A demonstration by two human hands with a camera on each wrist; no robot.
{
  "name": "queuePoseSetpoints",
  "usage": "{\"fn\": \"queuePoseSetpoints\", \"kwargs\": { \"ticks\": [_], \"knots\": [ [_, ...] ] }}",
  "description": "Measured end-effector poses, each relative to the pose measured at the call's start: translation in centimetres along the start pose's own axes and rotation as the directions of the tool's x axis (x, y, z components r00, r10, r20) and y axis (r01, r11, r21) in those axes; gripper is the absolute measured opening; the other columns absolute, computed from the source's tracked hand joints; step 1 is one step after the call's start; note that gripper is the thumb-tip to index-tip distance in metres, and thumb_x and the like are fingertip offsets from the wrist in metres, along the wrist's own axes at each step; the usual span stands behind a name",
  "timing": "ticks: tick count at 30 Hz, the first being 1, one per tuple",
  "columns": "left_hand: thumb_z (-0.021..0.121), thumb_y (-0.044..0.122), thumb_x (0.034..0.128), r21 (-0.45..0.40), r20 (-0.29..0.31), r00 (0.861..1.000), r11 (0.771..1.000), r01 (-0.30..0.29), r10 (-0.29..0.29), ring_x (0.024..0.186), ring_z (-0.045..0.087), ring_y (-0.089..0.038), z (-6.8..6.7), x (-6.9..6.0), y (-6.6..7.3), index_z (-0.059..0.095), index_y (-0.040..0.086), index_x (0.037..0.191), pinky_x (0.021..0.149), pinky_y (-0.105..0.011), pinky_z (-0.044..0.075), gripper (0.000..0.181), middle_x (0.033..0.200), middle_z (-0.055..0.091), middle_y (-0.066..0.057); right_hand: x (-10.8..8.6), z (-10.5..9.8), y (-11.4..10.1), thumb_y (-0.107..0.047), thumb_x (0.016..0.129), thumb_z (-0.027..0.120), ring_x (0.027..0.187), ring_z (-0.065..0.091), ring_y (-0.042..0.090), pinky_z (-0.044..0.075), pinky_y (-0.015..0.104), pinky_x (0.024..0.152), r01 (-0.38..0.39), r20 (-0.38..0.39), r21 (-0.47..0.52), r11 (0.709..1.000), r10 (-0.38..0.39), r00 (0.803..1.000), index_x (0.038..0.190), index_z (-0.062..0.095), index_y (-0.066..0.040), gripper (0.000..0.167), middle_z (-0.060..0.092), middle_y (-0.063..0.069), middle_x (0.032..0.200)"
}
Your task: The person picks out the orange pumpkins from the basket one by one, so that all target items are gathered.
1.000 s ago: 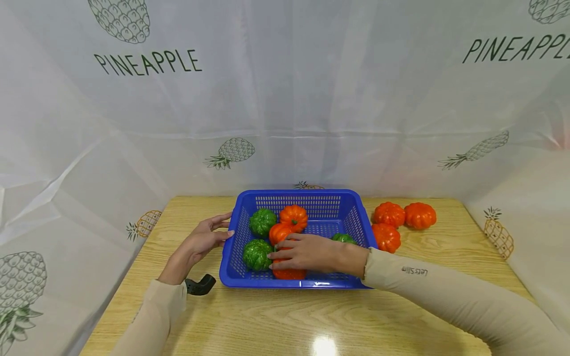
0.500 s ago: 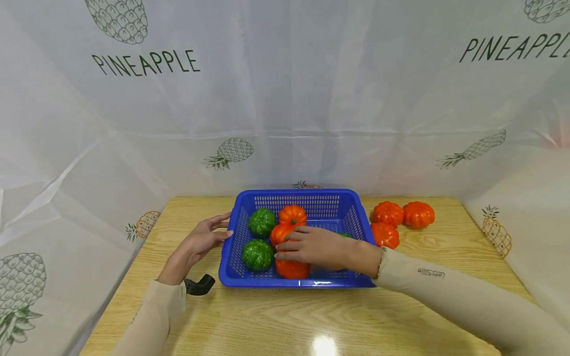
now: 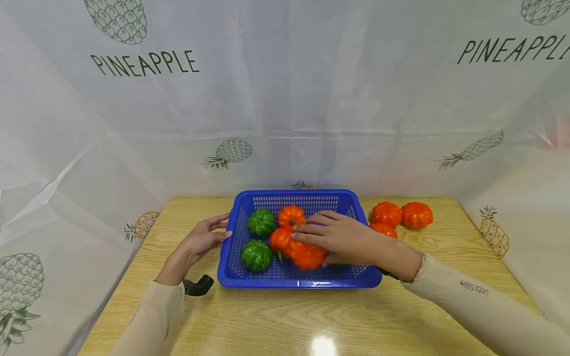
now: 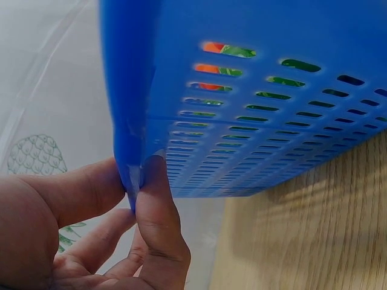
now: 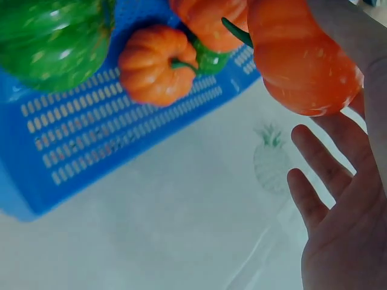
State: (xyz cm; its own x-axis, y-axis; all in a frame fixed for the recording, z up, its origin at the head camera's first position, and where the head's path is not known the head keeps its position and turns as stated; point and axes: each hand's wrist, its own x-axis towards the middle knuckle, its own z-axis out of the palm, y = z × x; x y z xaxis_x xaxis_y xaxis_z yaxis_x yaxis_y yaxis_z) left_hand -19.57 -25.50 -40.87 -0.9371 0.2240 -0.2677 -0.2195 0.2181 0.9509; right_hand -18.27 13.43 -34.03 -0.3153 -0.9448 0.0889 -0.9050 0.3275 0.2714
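"Two hands at work in the head view?"

"Yes. The right hand (image 3: pixel 349 240) holds a glossy orange-red pumpkin (image 3: pixel 308 253) over the basket (image 3: pixel 298 284), just beside another orange pumpkin (image 3: pixel 281 241). I can't tell whether it touches the bottom. The left hand (image 3: pixel 205 241) is at the basket's left rim."

"Anything around them?"

"Green pumpkins (image 3: pixel 256 255) at the basket's left, and loose red-orange pumpkins (image 3: pixel 417 215) on the table (image 3: pixel 267 321), right of it."

"And the left wrist view?"

"Thumb and fingers pinch the blue rim; orange and green show through the slots."

"The right wrist view?"

"Best look at the held one: round, smooth, softly ribbed, with a shiny skin and a slim green stem (image 5: pixel 237 32). Thumb and fingers grip it, two fingertips standing clear."
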Motion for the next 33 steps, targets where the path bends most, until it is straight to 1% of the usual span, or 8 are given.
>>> {"fn": "queuePoseSetpoints", "kwargs": {
  "ticks": [5,10,20,25,27,30,32,33],
  "knots": [
    [0.057,0.001,0.1078,-0.006,0.006,1.0,1.0,-0.002,0.002,0.091,0.069,-0.008,0.0,0.0,0.0,0.023,0.001,0.168,0.084,-0.03,0.059,0.069,0.159,0.035,-0.034,-2.2,0.0,0.7,-0.052,0.077,0.091,0.136,0.057,0.028,0.046,0.05,0.113,-0.054,-0.067,0.025,0.998,0.056,0.996,0.155,0.055,-0.013,0.094,0.06,0.004,0.152],
    [0.056,0.0,0.1077,-0.008,0.003,1.0,1.0,0.0,0.001,0.092,0.07,-0.009,-0.1,0.1,0.0,0.023,0.001,0.168,0.087,-0.031,0.059,0.068,0.159,0.036,-0.034,-4.2,0.5,1.3,-0.05,0.072,0.095,0.131,0.059,0.03,0.049,0.052,0.109,-0.091,-0.162,0.051,0.995,0.098,0.982,0.153,0.057,-0.011,0.097,0.064,0.006,0.148],
    [0.056,-0.001,0.1075,-0.007,0.002,1.0,1.0,0.007,-0.007,0.091,0.069,-0.009,-0.1,-0.1,0.1,0.024,0.001,0.168,0.082,-0.027,0.059,0.068,0.159,0.035,-0.034,-7.7,0.3,1.8,-0.04,0.066,0.101,0.126,0.061,0.033,0.053,0.056,0.099,-0.207,-0.252,0.082,0.975,0.221,0.942,0.154,0.054,-0.009,0.104,0.062,0.008,0.15],
    [0.056,0.0,0.1077,0.02,-0.001,1.0,1.0,0.011,-0.011,0.093,0.069,-0.009,0.0,0.0,0.3,0.024,0.002,0.168,0.087,-0.029,0.058,0.068,0.16,0.034,-0.033,-10.0,0.4,2.2,-0.038,0.067,0.099,0.126,0.059,0.035,0.05,0.057,0.1,-0.249,-0.285,0.105,0.963,0.269,0.92,0.157,0.051,-0.01,0.105,0.061,0.011,0.15],
    [0.057,0.001,0.1076,0.036,-0.002,1.0,0.999,0.008,-0.008,0.094,0.069,-0.009,0.0,0.0,0.3,0.025,0.002,0.168,0.09,-0.03,0.058,0.068,0.16,0.034,-0.033,-11.0,0.6,2.4,-0.051,0.08,0.088,0.126,0.058,0.036,0.048,0.057,0.101,-0.27,-0.298,0.125,0.955,0.296,0.908,0.157,0.051,-0.011,0.095,0.062,0.011,0.148],
    [0.058,0.001,0.1072,0.053,-0.008,1.0,0.999,0.009,-0.008,0.095,0.07,-0.01,0.0,0.0,0.3,0.026,0.002,0.167,0.091,-0.032,0.059,0.068,0.16,0.034,-0.033,-12.4,0.9,2.5,-0.069,0.097,0.059,0.124,0.058,0.036,0.046,0.059,0.099,-0.303,-0.326,0.142,0.943,0.333,0.885,0.156,0.053,-0.012,0.082,0.065,0.013,0.142],
    [0.059,0.001,0.1069,0.062,-0.018,1.0,0.998,0.012,-0.011,0.095,0.07,-0.011,0.0,0.0,0.3,0.028,0.001,0.167,0.091,-0.031,0.059,0.067,0.159,0.035,-0.033,-13.2,1.2,2.6,-0.075,0.101,0.038,0.122,0.058,0.036,0.046,0.059,0.098,-0.326,-0.344,0.144,0.934,0.356,0.869,0.154,0.055,-0.012,0.084,0.067,0.014,0.139],
    [0.059,0.001,0.1067,0.064,-0.023,1.0,0.998,0.014,-0.013,0.095,0.07,-0.011,0.1,-0.1,0.3,0.029,0.001,0.167,0.091,-0.031,0.059,0.067,0.159,0.036,-0.033,-13.6,1.3,2.7,-0.075,0.101,0.036,0.121,0.059,0.037,0.046,0.059,0.097,-0.337,-0.351,0.146,0.93,0.367,0.861,0.153,0.056,-0.011,0.085,0.068,0.014,0.137]
  ]
}}
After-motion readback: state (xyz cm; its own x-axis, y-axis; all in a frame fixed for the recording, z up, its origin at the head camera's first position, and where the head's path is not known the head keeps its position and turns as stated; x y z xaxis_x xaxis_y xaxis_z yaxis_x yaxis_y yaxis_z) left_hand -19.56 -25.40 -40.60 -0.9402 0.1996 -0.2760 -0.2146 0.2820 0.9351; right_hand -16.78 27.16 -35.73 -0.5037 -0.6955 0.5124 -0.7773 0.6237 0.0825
